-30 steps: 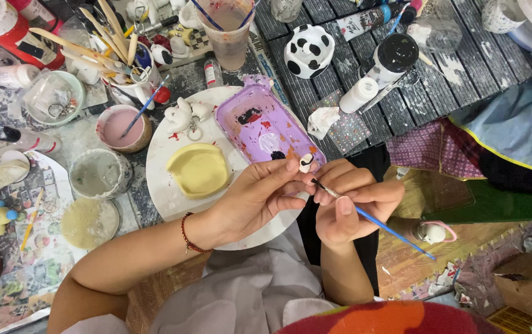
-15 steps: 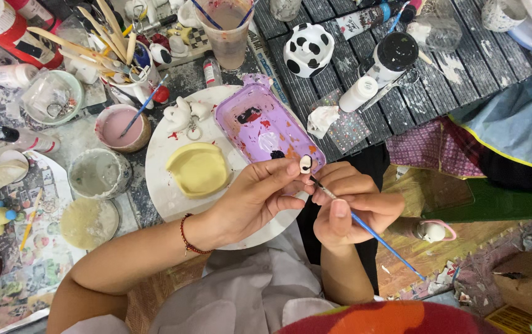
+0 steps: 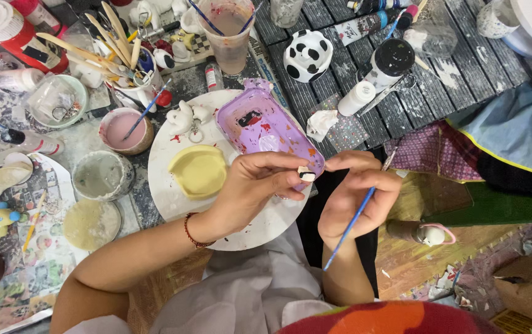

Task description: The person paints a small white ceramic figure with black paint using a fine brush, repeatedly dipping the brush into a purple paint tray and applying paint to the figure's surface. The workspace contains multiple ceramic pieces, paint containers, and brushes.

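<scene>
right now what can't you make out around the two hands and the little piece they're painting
- Small white piece, head view: too small, and the left hand pinches it, so its shape stays unclear.
- Blue paintbrush, head view: its tip is hidden behind the right hand.
- White round plate, head view: the left forearm covers its near edge.
- Purple tray, head view: the left fingers hide its near corner.

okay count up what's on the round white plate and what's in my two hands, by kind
Yellow dish: 1
Purple tray: 1
White figurine: 1
Small white piece, in left hand: 1
Blue paintbrush, in right hand: 1
Total: 5
</scene>
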